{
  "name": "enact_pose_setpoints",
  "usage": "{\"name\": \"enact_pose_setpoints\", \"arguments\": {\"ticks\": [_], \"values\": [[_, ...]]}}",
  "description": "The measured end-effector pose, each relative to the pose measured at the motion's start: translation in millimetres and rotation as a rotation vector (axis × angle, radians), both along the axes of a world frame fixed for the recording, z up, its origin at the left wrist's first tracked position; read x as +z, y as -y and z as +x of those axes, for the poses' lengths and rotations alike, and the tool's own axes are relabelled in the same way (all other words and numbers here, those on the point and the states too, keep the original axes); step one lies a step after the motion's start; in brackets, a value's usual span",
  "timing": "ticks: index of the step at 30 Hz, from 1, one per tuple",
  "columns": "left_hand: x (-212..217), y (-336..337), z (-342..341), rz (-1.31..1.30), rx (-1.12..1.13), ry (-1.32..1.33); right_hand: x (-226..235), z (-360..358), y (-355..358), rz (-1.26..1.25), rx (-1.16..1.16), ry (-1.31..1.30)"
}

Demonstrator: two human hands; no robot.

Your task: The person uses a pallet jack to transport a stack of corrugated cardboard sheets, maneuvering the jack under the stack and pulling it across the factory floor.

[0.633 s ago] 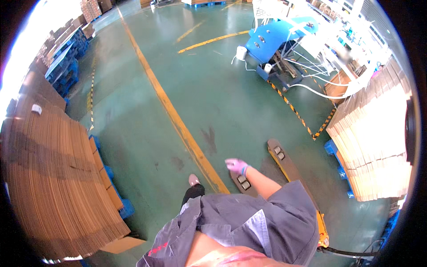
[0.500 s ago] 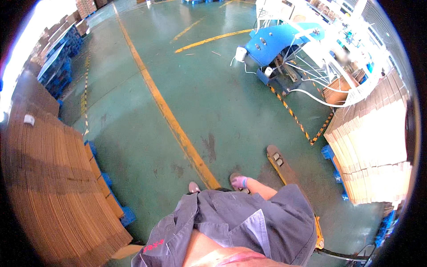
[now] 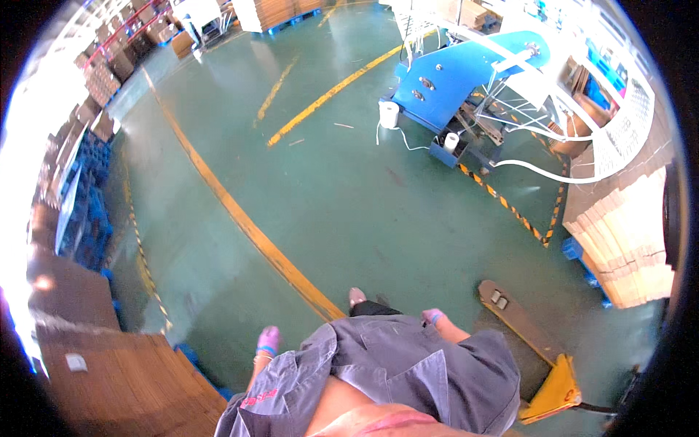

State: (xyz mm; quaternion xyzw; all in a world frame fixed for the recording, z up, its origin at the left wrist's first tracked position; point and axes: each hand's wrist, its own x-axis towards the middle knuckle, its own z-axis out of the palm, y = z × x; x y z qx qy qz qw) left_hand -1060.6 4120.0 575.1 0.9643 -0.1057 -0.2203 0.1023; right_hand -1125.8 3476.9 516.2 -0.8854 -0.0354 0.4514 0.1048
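My left hand, in a pinkish-purple glove with a blue band at the wrist, hangs at my left side, its fingers loosely extended. It touches nothing I can see. My right hand, gloved alike, hangs in front of my dark grey jacket; its fingers are small and blurred. Nothing shows in either hand. Right of my right hand, nearest to it, lies a fork of a yellow pallet jack, apart from the hand. One shoe shows in front of me.
Stacked flat cardboard stands at my left, and another stack on a blue pallet at right. A blue machine with white tubing stands ahead right, bordered by striped floor tape. A yellow line crosses the green floor.
My left hand has come into view, and my right hand has moved back toward my jacket. The left cardboard stack has slid down in view. More of the pallet jack's yellow body shows.
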Motion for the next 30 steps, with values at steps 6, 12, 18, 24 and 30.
{"name": "enact_pose_setpoints", "arguments": {"ticks": [6,12,18,24,30], "values": [[-12.3,44.5,139.8,-0.225,0.391,-0.457,37.9,285.8,-29.0,0.278,-0.811,0.173],[-47.8,49.5,320.7,-0.200,0.427,-0.503,86.4,521.3,-2.6,0.317,-0.819,0.413],[-70.1,86.0,561.2,-0.130,0.160,-0.511,-10.1,590.8,103.3,0.261,-0.550,0.125],[-52.4,126.2,870.9,-0.215,-0.066,-0.133,32.4,690.9,67.3,0.577,-1.475,0.081],[27.3,278.6,1135.8,-0.409,0.228,-0.178,-14.4,779.6,102.3,-0.009,-0.639,0.176]]}}
